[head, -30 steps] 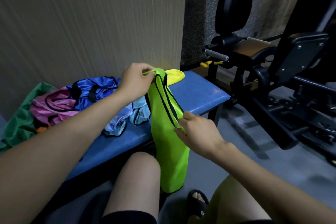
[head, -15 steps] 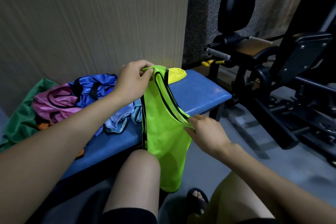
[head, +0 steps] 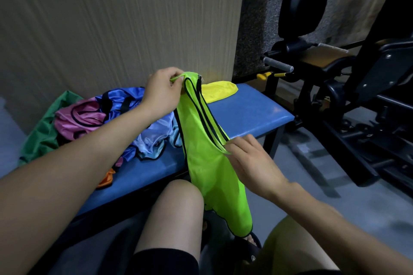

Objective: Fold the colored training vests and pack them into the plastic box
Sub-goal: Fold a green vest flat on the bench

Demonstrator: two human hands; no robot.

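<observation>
A lime green vest (head: 205, 163) with black trim hangs in front of the blue bench (head: 252, 114), its lower end down by my knees. My left hand (head: 163, 94) pinches its top strap above the bench. My right hand (head: 250, 161) pinches the other strap at the vest's right edge, lower and nearer to me. On the left part of the bench lies a pile of vests (head: 100, 116): blue, pink, light blue, green and an orange one. A yellow vest (head: 220, 92) lies behind the green one. No plastic box is in view.
A tall cardboard sheet (head: 116, 29) stands behind the bench. Black gym machines (head: 348, 87) fill the right side. Grey floor (head: 312, 176) lies between them and the bench. My bare knees (head: 176, 214) and a sandalled foot (head: 250, 245) sit below the vest.
The vest has spread wider between my hands. My right hand slid along the strap, a little right and down, while my left hand stayed at the top strap.
</observation>
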